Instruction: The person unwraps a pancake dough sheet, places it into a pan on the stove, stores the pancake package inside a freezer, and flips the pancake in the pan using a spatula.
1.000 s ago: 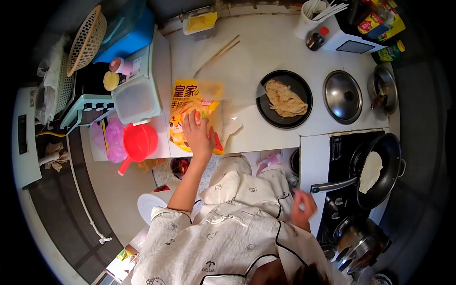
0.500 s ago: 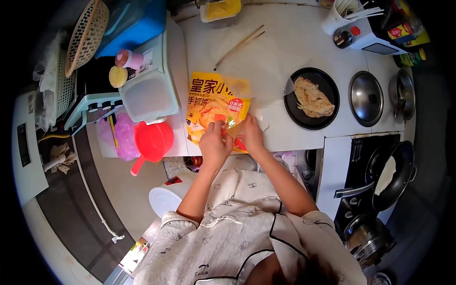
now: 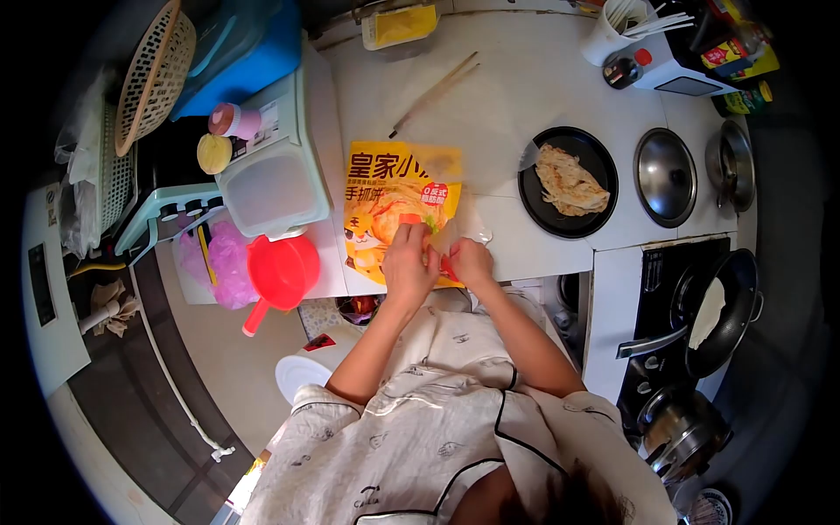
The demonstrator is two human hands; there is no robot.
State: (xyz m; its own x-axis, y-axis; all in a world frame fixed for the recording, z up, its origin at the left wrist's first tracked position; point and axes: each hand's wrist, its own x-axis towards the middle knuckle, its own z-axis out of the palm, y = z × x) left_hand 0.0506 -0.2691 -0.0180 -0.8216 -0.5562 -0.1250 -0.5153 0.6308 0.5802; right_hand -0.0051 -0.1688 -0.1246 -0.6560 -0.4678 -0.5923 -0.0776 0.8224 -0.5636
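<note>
My left hand point(image 3: 409, 267) is closed around a slim red-wrapped stick point(image 3: 449, 268); one red end pokes out above its fingers and another red bit shows between the hands. My right hand point(image 3: 472, 262) pinches the lower end of the same stick. What is inside the red wrapping cannot be made out. Beneath both hands a yellow pancake package point(image 3: 367, 201) lies flat on the counter. Clear plastic film point(image 3: 477, 219) shows beside my right hand. To the right, a folded, browned pancake point(image 3: 569, 182) rests in a round black pan point(image 3: 604, 149).
Chopsticks point(image 3: 433, 94) lie behind the package. A metal lid point(image 3: 665, 178) sits right of the black pan. On the stove, a frying pan point(image 3: 739, 302) holds a pale flatbread point(image 3: 708, 313). At left are a red dipper point(image 3: 282, 269) and a lidded bin point(image 3: 273, 192).
My right hand has drawn its fingers in around the lower red end. My left hand has shifted slightly, still gripping the stick. The whole view has shifted a little.
</note>
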